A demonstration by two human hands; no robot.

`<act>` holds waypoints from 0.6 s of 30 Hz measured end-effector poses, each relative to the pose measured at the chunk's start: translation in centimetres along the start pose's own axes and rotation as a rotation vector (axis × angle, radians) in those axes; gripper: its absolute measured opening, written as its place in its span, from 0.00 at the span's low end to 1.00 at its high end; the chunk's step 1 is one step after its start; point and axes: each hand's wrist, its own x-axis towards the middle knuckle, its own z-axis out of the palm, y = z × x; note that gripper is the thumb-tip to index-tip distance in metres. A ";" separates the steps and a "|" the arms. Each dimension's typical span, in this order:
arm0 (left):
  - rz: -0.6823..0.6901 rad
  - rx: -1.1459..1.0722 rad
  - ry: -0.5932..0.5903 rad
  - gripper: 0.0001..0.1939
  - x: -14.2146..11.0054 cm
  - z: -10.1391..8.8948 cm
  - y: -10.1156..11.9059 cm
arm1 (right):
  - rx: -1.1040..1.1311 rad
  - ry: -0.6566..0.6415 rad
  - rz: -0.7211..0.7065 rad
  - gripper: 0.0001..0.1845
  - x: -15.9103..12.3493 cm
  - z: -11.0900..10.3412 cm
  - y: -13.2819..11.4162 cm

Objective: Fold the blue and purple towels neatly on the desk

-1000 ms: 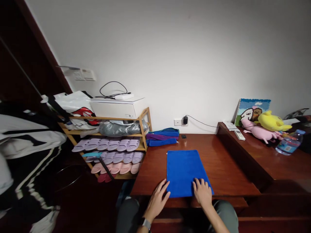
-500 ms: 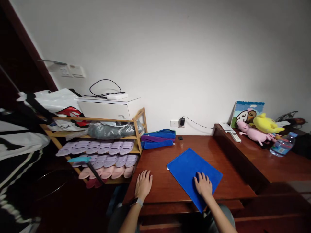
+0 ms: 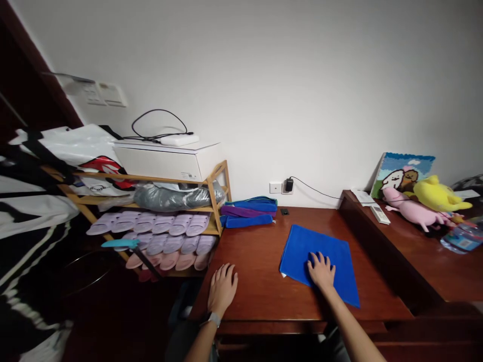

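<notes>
Cloth (image 3: pixel 302 255), blue, approx. rectangular, lying flat on the R half of the wooden table (image 3: pixel 249 266), directly under the R hand (image 3: pixel 322 274). From where I stand in the room, its sides run askew to the table's front edge: one corner points to the near R, the opposite one to the far L, toward the wall. Long axis: can't tell w/ certainty, sides being foreshortened. R fingers spread, slightly bent, tips resting on the cloth approx. mid-sheet; no pinch or fold visible b/w them. Fabric extends past the fingertips toward the wall and out to both sides; R forearm crosses the near edge. White tag (image 3: pixel 283 275) at the L corner, i.e. the side facing the other hand.

L hand (image 3: pixel 222 287): palm down on bare wood nr. the table's L edge, fingers extended, holding nothing, well apart from the cloth. R hand is thus the nearer. Folded cloths (image 3: pixel 251 213), blue & purple, lie at the back L, beyond both hands.
</notes>
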 end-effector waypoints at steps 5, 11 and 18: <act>0.007 0.026 0.004 0.22 -0.2 0.5 -0.5 | 0.020 -0.133 0.042 0.37 3.1 1.0 -1.0; 0.009 0.053 0.005 0.21 -0.2 0.3 -0.4 | -0.057 -0.194 -0.002 0.37 9.9 -2.6 2.7; 0.000 0.073 -0.014 0.22 -0.2 0.2 -0.6 | -0.011 -0.132 -0.021 0.39 11.0 0.1 4.5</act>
